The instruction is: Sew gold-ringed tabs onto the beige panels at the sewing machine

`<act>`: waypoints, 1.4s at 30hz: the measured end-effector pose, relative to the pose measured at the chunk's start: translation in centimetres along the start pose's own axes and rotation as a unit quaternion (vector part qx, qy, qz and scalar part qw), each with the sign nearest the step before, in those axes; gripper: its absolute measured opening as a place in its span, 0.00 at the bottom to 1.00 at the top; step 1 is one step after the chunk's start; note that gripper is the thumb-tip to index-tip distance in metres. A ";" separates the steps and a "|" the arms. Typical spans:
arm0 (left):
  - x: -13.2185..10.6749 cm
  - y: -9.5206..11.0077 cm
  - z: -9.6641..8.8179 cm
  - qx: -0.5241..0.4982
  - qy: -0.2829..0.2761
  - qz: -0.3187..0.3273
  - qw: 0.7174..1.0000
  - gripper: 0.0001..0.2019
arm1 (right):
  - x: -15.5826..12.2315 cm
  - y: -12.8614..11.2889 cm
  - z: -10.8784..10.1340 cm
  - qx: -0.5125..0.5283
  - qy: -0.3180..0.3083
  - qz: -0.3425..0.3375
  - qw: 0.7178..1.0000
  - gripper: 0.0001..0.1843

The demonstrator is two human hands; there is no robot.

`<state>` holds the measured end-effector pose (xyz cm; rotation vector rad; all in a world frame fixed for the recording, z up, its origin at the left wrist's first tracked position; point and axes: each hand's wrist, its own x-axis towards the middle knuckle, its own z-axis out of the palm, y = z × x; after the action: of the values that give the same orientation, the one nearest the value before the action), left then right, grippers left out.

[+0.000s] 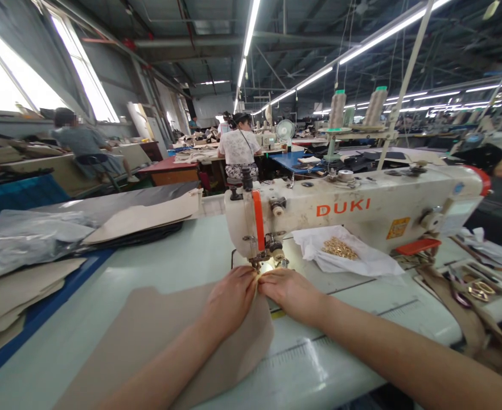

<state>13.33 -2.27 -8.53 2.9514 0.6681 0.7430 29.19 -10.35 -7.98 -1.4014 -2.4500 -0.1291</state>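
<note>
A large beige fabric panel [161, 324] lies on the pale green sewing table, its upper corner under the needle area of a white sewing machine [302, 205]. My left hand [234, 296] rests on the panel just left of the presser foot [256, 263], its fingers closed on the fabric edge. My right hand [291, 293] meets it from the right, fingertips pinched on the same edge close to the foot. The fingers hide most of the edge and the stitching spot.
Gold-coloured metal pieces [340, 249] sit on white wrapping [370, 259] under the machine arm. Beige panels [20, 290] and clear plastic [33, 233] lie at left. Scissors [460, 293] lie at right near a brown strap [451, 302]. Thread cones [337, 109] stand behind; a co-worker [239, 145] sits ahead.
</note>
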 end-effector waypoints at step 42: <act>-17.8 1.6 -9.1 -0.039 -0.112 -0.167 0.979 0.23 | -1.4 -3.1 0.8 0.035 0.153 -0.081 0.984 0.14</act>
<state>-4.36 -11.80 -8.18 2.6920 1.0476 0.3912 27.02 -12.92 -8.97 -1.0628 -2.2837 -0.2710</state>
